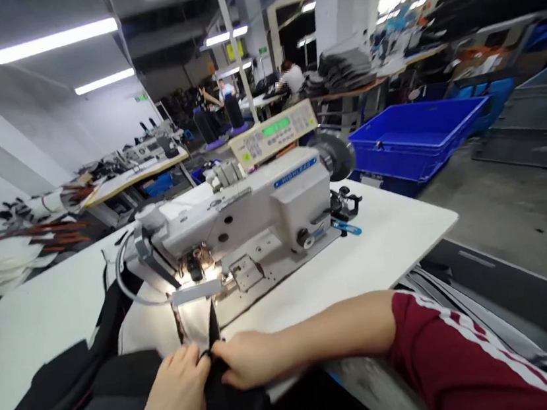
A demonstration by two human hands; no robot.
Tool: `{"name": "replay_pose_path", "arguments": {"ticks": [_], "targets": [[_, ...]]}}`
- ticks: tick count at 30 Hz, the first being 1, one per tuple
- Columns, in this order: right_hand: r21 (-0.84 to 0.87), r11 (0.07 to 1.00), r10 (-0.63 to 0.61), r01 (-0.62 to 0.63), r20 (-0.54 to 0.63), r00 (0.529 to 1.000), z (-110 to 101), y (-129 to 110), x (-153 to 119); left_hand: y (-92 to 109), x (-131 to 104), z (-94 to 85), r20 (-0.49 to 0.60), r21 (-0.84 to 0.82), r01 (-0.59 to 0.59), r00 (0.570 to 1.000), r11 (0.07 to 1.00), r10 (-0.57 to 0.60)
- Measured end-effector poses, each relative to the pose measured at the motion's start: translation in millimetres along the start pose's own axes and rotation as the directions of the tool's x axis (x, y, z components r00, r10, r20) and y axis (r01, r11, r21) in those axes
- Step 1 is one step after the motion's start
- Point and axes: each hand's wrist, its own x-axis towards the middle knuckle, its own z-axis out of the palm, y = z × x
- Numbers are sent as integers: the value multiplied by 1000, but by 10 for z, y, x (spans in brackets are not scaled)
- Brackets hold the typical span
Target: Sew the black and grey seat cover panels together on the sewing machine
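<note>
- Your left hand [177, 393] and right hand [247, 361] meet at bottom centre, fingers curled, both pinching the black fabric [128, 402].
- A fabric strip [204, 330] runs from your fingertips up to the lit needle area [194, 268] of the sewing machine [245, 215], likely held taut to keep it aligned.
- Blue bin [409, 138] sits at right, beyond the table [382, 238].

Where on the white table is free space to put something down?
Bare tabletop lies right of the sewing machine, to the table's corner. Another bare patch lies left of it. The front is crowded: black fabric and both hands.
</note>
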Motion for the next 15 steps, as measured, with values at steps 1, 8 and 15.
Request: {"name": "replay_pose_path", "arguments": {"ticks": [1, 8, 15], "targets": [[-116, 993, -36, 36, 1, 999, -11, -30, -44, 88, -10, 65, -19, 17, -8, 1000, 1000, 8], [-350, 924, -108, 156, 154, 982, -110, -179, -176, 149, 23, 73, 74, -14, -13, 997, 1000, 14], [-334, 923, -127, 190, 200, 971, -111, -144, -142, 307, 175, -127, 250, 51, -70, 967, 996, 55]]}}
